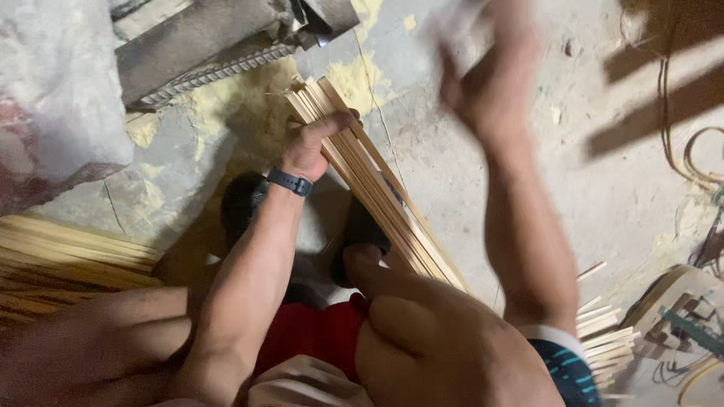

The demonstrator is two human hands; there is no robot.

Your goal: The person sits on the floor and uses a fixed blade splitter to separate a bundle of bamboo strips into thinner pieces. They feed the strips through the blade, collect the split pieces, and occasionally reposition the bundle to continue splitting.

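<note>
Your left hand [308,147] clamped on slat bundle [377,188] over concrete floor [528,181]. Right hand [483,83] raised, blurred; grip unclear. Hands apart.

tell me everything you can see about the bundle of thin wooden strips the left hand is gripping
The bundle of pale, thin wooden strips is a tight stack of long, flat, light-yellow slats, laid edge to edge. It slants from upper left, near a rusty ribbed metal bar, down to the right toward the person's knee. The left hand, with a dark wristband, clamps it near its upper end, thumb across the top. Its lower end is hidden behind the knee. The blurred right hand is raised clear of it.
</note>
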